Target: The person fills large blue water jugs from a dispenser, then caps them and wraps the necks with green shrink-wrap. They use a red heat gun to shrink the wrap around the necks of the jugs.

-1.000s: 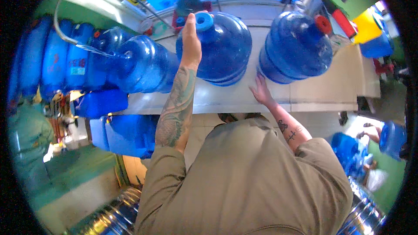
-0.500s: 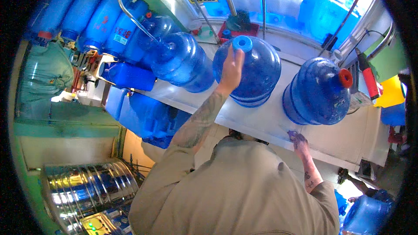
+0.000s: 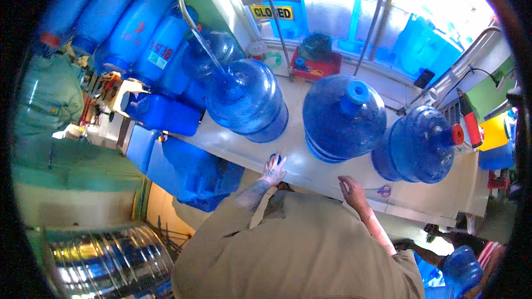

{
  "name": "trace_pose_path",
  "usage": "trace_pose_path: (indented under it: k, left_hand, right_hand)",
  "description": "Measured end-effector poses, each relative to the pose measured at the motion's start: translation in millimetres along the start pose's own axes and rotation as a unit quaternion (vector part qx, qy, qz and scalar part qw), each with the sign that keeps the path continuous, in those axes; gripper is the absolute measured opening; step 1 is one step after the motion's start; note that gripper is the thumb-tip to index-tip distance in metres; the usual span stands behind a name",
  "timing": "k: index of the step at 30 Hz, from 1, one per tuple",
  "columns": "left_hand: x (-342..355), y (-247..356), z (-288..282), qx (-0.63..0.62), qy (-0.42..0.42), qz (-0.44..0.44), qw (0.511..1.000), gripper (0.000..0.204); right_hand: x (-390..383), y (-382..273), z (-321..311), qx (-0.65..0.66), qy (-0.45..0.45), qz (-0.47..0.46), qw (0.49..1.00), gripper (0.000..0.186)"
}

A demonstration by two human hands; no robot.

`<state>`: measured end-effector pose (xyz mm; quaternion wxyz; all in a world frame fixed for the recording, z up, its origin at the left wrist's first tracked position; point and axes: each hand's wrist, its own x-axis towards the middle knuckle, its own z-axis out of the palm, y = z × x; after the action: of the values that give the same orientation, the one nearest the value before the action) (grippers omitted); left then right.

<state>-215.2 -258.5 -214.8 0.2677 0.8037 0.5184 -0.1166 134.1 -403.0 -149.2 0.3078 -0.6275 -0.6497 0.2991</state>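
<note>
My left hand (image 3: 272, 173) is at the counter's front edge, its fingertips round a small dark blue cap (image 3: 275, 158). My right hand (image 3: 351, 191) hovers by the same edge, fingers loosely bent and apart, holding nothing. Just right of it lie purple-handled scissors (image 3: 383, 191). Beyond my hands stands a large blue water jug (image 3: 343, 119) with a light blue cap on its neck. To its right, a second jug (image 3: 413, 144) wears a red cap. On the left, a metal filling tube (image 3: 208, 50) reaches down into the mouth of another jug (image 3: 246, 102).
Upright metal pipes (image 3: 271, 16) rise behind the white counter (image 3: 221, 138). A red tray (image 3: 317, 66) sits at the back. Blue containers (image 3: 138, 27) are stacked at left. A ribbed shiny metal tank (image 3: 108, 260) stands lower left. Another person's arm (image 3: 490, 277) shows at lower right.
My left hand has left the middle jug's cap and come down to the counter edge. My right hand has moved left, away from the scissors. The view has shifted.
</note>
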Motion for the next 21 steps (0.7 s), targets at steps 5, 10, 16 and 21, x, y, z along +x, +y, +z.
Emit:
trace_pose_path:
  k: [5,10,16,21]
  left_hand:
    - [48.1,-60.9,13.2,0.06,-0.041,0.036,0.997,0.065]
    - [69.2,-93.9,10.8,0.091,-0.036,0.157,0.983,0.05]
    - [77.0,-108.0,12.2,-0.039,-0.012,0.177,0.983,0.053]
    - [47.5,-156.0,-1.0,-0.208,0.05,0.084,0.973,0.048]
  right_hand:
    - [97.8,-157.9,18.7,0.016,-0.019,-0.071,0.997,0.026]
    - [211.9,-256.4,14.0,0.043,0.104,-0.156,0.981,0.026]
    - [337.2,-240.5,7.6,0.1,0.172,0.002,0.98,0.026]
    - [455.2,-152.4,41.4,0.022,0.097,0.13,0.987,0.05]
